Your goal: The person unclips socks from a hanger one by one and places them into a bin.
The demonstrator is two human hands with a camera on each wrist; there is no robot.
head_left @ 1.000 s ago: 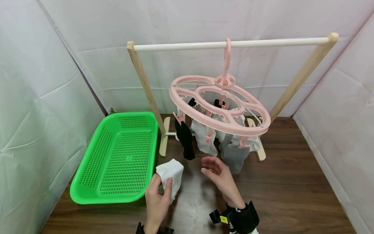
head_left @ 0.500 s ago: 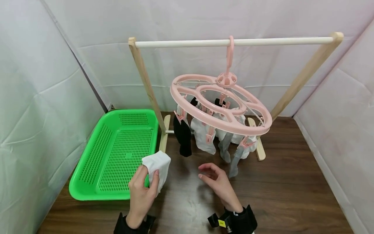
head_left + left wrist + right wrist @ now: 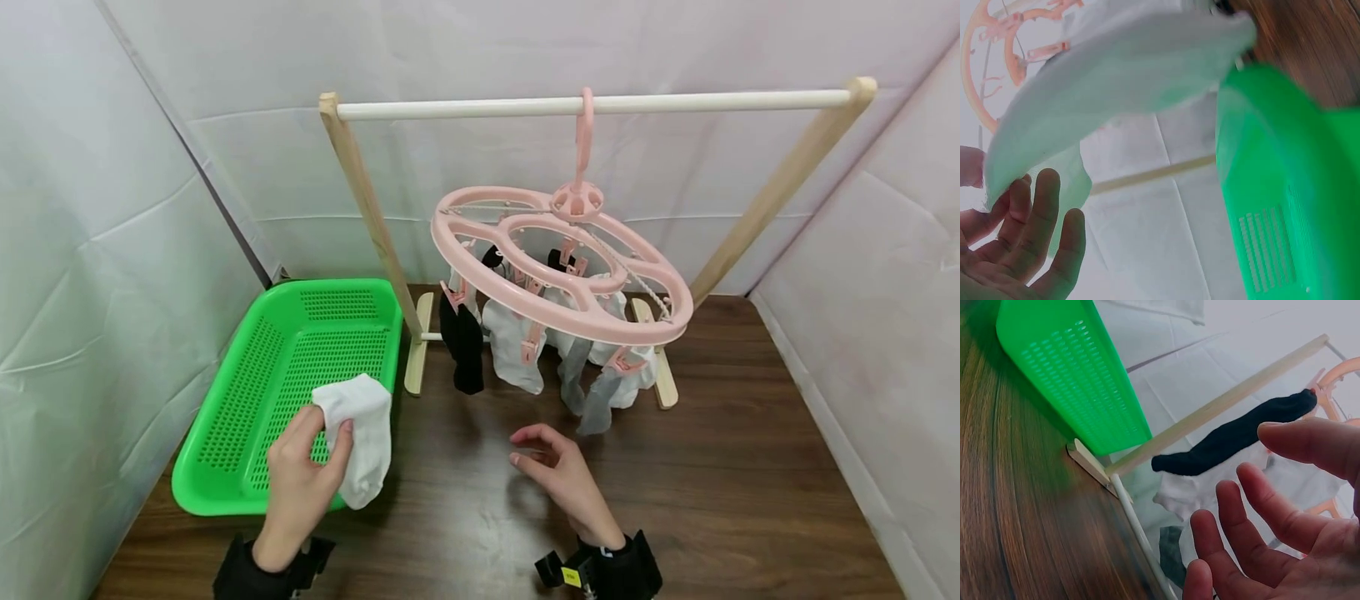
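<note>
My left hand (image 3: 303, 475) pinches a white sock (image 3: 363, 437) between thumb and fingers, over the right front rim of the green basket (image 3: 400, 367). In the left wrist view the sock (image 3: 1129, 75) droops from the fingertips towards that basket. My right hand (image 3: 558, 479) holds nothing, its fingers loosely bent above the table in front of the hanging socks. A pink clip hanger (image 3: 510, 293) carries a black sock (image 3: 462, 350), a light grey sock (image 3: 513, 350), a darker grey sock (image 3: 600, 404) and several others, partly hidden by its ring.
The hanger hooks over the white rail (image 3: 465, 108) of a wooden stand (image 3: 363, 196). Behind and at both sides hang pale cloth walls (image 3: 862, 275). Dark wood-grain tabletop (image 3: 735, 467) lies in front and to the right.
My left hand has carried the white sock leftwards from beside the basket to over its rim. The darker grey sock has swung and turned on its clip. My right hand has hardly moved.
</note>
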